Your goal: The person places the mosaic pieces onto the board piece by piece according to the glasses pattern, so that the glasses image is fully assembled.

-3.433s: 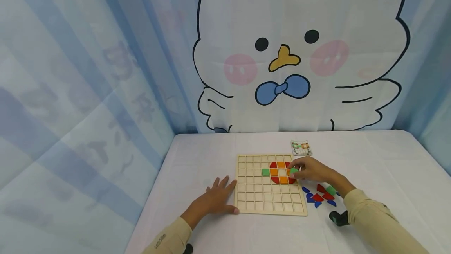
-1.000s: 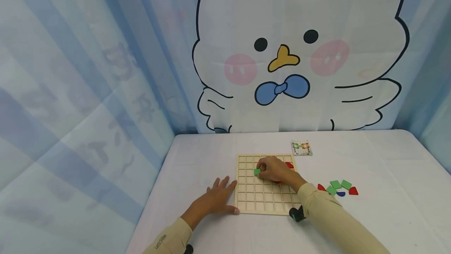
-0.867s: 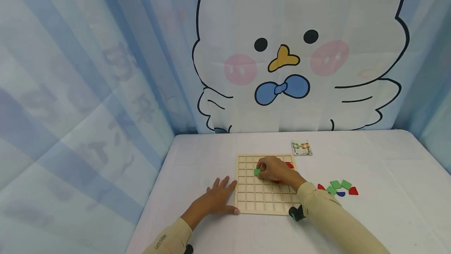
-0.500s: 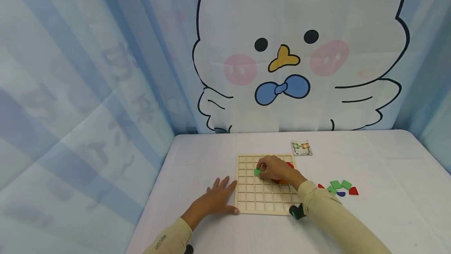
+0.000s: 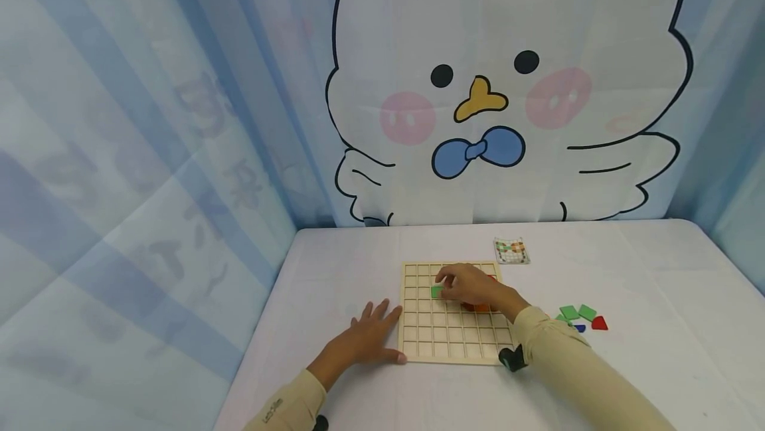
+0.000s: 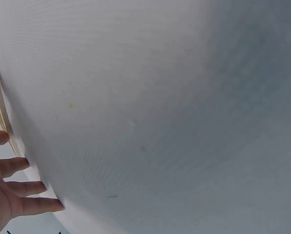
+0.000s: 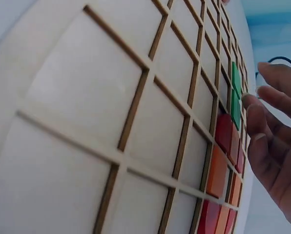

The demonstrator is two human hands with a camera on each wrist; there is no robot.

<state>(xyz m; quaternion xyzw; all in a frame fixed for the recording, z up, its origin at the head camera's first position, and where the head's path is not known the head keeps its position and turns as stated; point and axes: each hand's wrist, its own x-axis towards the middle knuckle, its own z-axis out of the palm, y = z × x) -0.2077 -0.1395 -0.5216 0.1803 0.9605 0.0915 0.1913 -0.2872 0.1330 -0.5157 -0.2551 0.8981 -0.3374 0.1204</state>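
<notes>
A wooden grid board point(image 5: 439, 338) lies on the white table. My left hand point(image 5: 372, 335) is spread flat at its left side, with the thumb and a fingertip at the edge. Over the upper part of the board is my right hand point(image 5: 469, 283), its fingers loosely bent and holding nothing. Just beside its fingertips, a green square tile point(image 5: 437, 291) sits in a cell. In the right wrist view, the fingers stand apart from two adjoining green tiles point(image 7: 236, 80). Red tiles point(image 7: 224, 132) and orange tiles point(image 7: 217, 171) fill cells nearby; my right hand hides part of them in the head view.
Loose green tiles point(image 5: 570, 313), a red piece point(image 5: 599, 323) and a blue piece point(image 5: 579, 329) lie right of the board, partly behind my right sleeve point(image 5: 574, 358). A small pattern card point(image 5: 511, 251) lies behind the board's right corner.
My right hand carried a green tile leftward from the right of the coloured tiles into a cell, and has just let it go. Its arm has shifted slightly right. My left hand stays put.
</notes>
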